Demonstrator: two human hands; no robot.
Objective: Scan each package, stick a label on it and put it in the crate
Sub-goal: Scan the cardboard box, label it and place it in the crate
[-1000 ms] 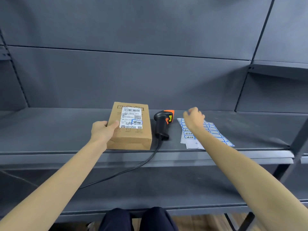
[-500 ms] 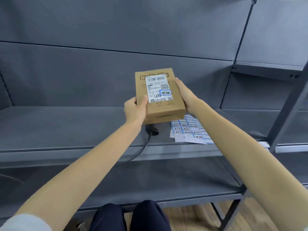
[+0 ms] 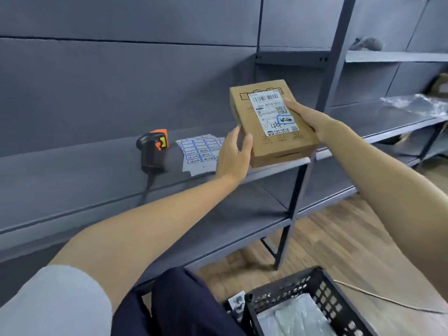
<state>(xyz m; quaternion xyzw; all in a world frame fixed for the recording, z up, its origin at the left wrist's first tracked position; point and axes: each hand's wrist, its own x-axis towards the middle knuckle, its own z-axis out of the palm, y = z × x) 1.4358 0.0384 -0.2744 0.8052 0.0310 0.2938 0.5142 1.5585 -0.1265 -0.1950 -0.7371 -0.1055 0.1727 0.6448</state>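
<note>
Both hands grip the labelled package (image 3: 272, 122) in mid-air above the shelf (image 3: 84, 175), left hand (image 3: 234, 155) at its near corner, right hand (image 3: 306, 118) along its far side, while the crate (image 3: 312, 284) waits low, nearer the right arm.

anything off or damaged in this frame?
Nothing stands out. The cardboard package looks intact, gripped by the left hand and right hand, blue sticker on its shipping label. The scanner and label sheets lie on the shelf; the crate sits on the floor.
</note>
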